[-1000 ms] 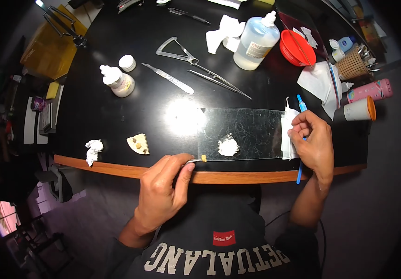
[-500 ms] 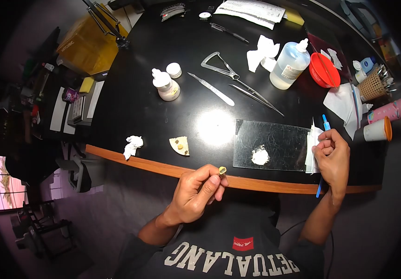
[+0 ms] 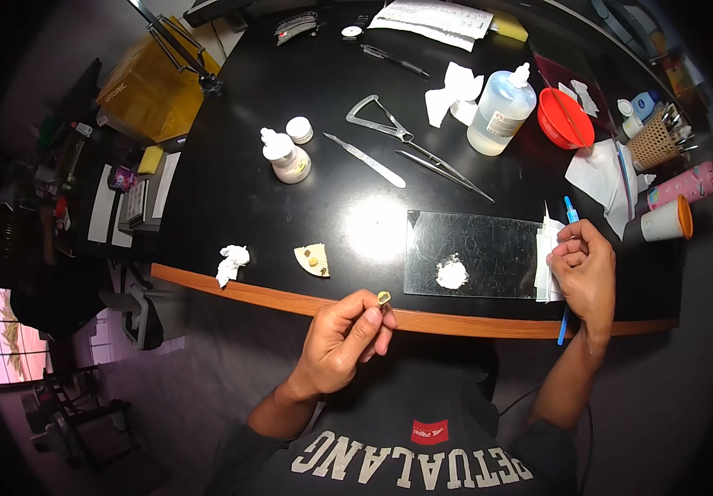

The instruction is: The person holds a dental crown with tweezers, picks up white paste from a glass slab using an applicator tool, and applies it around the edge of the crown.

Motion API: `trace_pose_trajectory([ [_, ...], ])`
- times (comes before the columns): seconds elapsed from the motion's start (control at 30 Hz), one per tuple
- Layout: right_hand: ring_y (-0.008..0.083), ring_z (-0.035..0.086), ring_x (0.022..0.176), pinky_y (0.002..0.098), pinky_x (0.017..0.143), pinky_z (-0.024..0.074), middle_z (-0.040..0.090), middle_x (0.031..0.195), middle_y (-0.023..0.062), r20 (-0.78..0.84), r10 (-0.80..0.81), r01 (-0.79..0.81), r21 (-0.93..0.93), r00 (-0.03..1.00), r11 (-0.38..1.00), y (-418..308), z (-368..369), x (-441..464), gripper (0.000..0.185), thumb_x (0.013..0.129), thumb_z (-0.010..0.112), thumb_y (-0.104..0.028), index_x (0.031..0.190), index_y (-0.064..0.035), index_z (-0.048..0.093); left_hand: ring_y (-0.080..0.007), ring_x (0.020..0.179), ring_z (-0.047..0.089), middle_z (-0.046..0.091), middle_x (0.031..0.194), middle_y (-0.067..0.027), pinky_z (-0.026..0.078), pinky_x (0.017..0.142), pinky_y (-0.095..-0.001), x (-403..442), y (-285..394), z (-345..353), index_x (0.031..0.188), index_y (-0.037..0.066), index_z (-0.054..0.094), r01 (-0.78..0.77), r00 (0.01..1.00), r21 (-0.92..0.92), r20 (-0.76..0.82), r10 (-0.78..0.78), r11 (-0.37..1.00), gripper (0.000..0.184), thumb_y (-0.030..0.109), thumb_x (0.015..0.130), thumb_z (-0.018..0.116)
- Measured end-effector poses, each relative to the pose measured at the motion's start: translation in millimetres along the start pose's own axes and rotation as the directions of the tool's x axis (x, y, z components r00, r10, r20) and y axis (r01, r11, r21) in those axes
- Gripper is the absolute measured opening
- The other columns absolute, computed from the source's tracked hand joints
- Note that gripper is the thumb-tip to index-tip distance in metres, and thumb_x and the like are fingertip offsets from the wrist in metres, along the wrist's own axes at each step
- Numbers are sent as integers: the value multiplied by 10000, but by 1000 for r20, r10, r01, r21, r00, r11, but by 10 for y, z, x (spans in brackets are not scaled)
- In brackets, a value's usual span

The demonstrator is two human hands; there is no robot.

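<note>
Between thumb and fingertips, my left hand (image 3: pixel 342 341) pinches a small gold-yellow hollow cap (image 3: pixel 384 298), which looks like a dental crown, above the table's front edge. My right hand (image 3: pixel 584 269) is closed, its thumb and fingertips on the folded white paper (image 3: pixel 545 260) at the right end of a glass slab (image 3: pixel 480 236). A mound of white paste or powder (image 3: pixel 452 272) sits on the slab. Partly under my right hand and wrist runs a blue-handled slim tool (image 3: pixel 570 208). Left of the slab lies a wedge-shaped cream piece with brownish spots (image 3: pixel 313 259).
Behind are a scalpel (image 3: pixel 365 159), a metal caliper (image 3: pixel 383 122), tweezers (image 3: pixel 447 174), a small white bottle (image 3: pixel 285 157) and a large clear bottle (image 3: pixel 501 112). A red bowl (image 3: pixel 566 120) and orange-lidded cup (image 3: pixel 667 218) stand right. Crumpled tissue (image 3: pixel 232 264) lies near the left edge.
The whole view has shifted slightly, with the table items appearing a little further left. Both hands keep their grips; the left still holds the cap and the right stays at the paper.
</note>
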State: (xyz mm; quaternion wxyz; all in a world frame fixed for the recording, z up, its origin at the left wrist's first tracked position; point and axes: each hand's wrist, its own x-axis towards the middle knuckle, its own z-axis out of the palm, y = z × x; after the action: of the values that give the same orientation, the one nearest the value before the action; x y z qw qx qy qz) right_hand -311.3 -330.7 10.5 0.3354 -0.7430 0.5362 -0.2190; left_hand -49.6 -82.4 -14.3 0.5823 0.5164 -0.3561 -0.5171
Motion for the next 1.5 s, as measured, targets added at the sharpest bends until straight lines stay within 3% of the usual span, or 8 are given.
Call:
trace_pose_trajectory([
  [0.43, 137, 654, 649, 310, 680, 566, 664, 726, 67, -123, -79, 51, -217, 989, 975, -135, 37, -44, 251, 764, 735, 34, 1011, 37, 693, -52, 666, 523, 637, 782, -23, 394, 584, -229, -7, 70, 46, 1051, -13, 641, -1, 999, 35, -35, 2, 999, 224, 135, 1137, 496],
  [0.53, 84, 626, 729, 244, 680, 546, 670, 884, 46, -232, -35, 108, 307, 972, 946, -48, -11, -122, 369, 888, 685, 48, 1254, 83, 670, -65, 740, 598, 641, 813, -14, 484, 660, -229, -32, 45, 109, 1100, -28, 656, -32, 990, 17, -138, 34, 999, 130, 93, 1095, 605],
  [0.67, 99, 635, 833, 225, 709, 507, 678, 943, 81, -191, -37, 179, 815, 981, 550, 16, 25, -269, 348, 975, 666, 23, 1316, 95, 649, -7, 640, 519, 630, 771, 35, 390, 574, -185, 79, 143, 170, 1093, -39, 688, -34, 992, 114, -115, 47, 993, 106, 30, 1019, 721],
  [0.87, 148, 688, 880, 273, 758, 567, 714, 992, 125, -178, 78, 135, 914, 981, 382, -79, 225, -426, 189, 1003, 643, -6, 1184, 49, 656, -35, 674, 551, 646, 794, -5, 394, 599, -217, 328, 259, 350, 937, -41, 734, -117, 991, 297, -33, 132, 948, 37, -17, 945, 761],
  [1.03, 155, 705, 882, 282, 766, 614, 711, 1019, 124, -128, 55, 103, 940, 990, 326, -136, 312, -492, 176, 1000, 646, 2, 1173, 33, 652, -36, 711, 566, 678, 829, -27, 412, 626, -215, 461, 302, 535, 1051, -46, 794, -152, 986, 315, -11, 163, 937, 144, -33, 908, 793],
  [1.23, 156, 662, 795, 264, 707, 547, 693, 932, 130, -17, -46, 30, 952, 999, 306, -160, 365, -556, 217, 970, 659, 5, 1179, 60, 646, -96, 824, 677, 749, 916, -80, 511, 740, -237, 520, 290, 632, 1076, -50, 791, -189, 980, 348, 9, 199, 918, 161, -33, 916, 785],
  [1.4, 97, 587, 727, 228, 637, 462, 696, 911, 109, 158, -82, -120, 929, 984, 350, -264, 363, -734, 268, 925, 660, -9, 1171, 94, 682, -67, 763, 648, 752, 932, -84, 484, 662, -220, 546, 264, 570, 1094, -31, 795, -273, 956, 359, -5, 294, 893, 190, -29, 905, 809],
  [1.5, 44, 593, 793, 187, 662, 446, 686, 935, 62, 320, -175, -174, 812, 931, 558, -315, 365, -904, 304, 938, 652, 17, 1231, 84, 699, -136, 856, 715, 775, 975, -121, 538, 750, -266, 475, 365, 527, 1073, -41, 795, -184, 976, 309, -57, 212, 933, 172, -7, 905, 810],
])
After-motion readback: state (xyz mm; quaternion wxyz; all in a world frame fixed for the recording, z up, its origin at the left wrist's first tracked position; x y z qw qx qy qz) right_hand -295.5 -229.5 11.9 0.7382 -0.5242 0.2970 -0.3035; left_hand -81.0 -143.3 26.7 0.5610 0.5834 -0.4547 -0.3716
